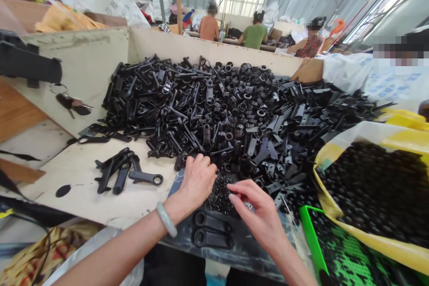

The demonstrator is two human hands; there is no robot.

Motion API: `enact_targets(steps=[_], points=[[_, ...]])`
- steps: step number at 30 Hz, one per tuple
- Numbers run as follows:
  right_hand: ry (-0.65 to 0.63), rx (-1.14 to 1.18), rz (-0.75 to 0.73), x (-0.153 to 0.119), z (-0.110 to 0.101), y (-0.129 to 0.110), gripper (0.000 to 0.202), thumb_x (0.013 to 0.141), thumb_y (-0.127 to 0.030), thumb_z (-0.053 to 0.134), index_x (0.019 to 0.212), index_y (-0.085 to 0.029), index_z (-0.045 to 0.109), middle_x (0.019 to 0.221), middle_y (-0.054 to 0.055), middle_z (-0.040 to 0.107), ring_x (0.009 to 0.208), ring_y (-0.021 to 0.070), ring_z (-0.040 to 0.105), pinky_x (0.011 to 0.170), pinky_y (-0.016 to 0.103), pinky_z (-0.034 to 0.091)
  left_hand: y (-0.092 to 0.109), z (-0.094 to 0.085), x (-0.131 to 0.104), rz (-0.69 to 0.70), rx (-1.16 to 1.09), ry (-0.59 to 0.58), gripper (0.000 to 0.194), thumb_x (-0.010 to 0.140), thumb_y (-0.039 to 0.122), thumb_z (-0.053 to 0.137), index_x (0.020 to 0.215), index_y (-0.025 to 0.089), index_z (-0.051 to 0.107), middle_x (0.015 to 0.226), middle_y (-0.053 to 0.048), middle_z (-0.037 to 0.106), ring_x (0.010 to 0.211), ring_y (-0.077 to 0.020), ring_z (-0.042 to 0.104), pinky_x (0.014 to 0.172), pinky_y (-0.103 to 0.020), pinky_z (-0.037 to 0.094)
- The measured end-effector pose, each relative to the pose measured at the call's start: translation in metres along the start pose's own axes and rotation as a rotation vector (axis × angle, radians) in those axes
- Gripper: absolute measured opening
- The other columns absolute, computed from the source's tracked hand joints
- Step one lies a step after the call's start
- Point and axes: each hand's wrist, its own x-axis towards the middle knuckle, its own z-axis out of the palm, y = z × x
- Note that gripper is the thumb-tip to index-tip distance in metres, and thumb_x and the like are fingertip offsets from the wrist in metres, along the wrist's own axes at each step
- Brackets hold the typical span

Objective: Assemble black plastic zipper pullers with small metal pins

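Note:
My left hand (199, 178), wearing a pale bangle (166, 220), is closed with its fingers curled down at the near edge of the heap of black plastic parts (187, 107); whatever it grips is hidden. Beside it my right hand (259, 210) has thumb and forefinger drawn close in a pinch, any piece between them too small to make out. Both are over a small mound of tiny dark shiny pieces (219, 194). Two black handle-shaped parts with a round hole at one end (212, 238) lie side by side just below, on a dark work surface (241, 252).
Several similar handles (122, 170) lie loosely piled at left. Right of my hands are a thin metal tool (288, 209), a green tray (310, 232) and a yellow-edged sack of black pieces (382, 183). Keys (75, 105) hang from the left board. Several people (255, 33) sit beyond.

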Motion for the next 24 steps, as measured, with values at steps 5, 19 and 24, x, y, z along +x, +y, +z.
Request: enact_targets(steps=[5, 19, 24], points=[[0.015, 0.289, 0.267, -0.036, -0.009, -0.011, 0.016, 0.092, -0.036, 0.073, 0.102, -0.025, 0.078, 0.090, 0.004, 0.070, 0.075, 0.0161, 0.067, 0.066, 0.023, 0.057, 0.001, 0.004, 0.006, -0.042, -0.018, -0.013, 0.009, 0.090, 0.017, 0.065, 0.084, 0.017, 0.072, 0.092, -0.010, 0.071, 0.098, -0.0309, 0.058, 0.083, -0.046, 0.037], [-0.064, -0.057, 0.003, -0.063, 0.007, -0.005, 0.014, 0.100, -0.022, 0.061, 0.104, -0.023, 0.074, 0.098, 0.006, 0.074, 0.084, 0.0167, 0.073, 0.073, 0.023, 0.059, 0.025, -0.023, -0.069, -0.071, -0.402, 0.244, 0.014, 0.091, 0.015, 0.063, 0.101, 0.023, 0.068, 0.093, 0.000, 0.078, 0.085, -0.0181, 0.070, 0.083, -0.036, 0.046], [-0.079, -0.105, -0.011, -0.062, 0.004, -0.005, 0.012, 0.101, -0.026, 0.062, 0.101, -0.023, 0.074, 0.094, 0.005, 0.075, 0.081, 0.0164, 0.074, 0.069, 0.022, 0.059, 0.051, 0.006, -0.121, 0.172, -0.409, 0.340, 0.026, 0.097, 0.003, 0.055, 0.115, 0.019, 0.065, 0.106, -0.004, 0.079, 0.098, -0.0186, 0.073, 0.091, -0.037, 0.047]])
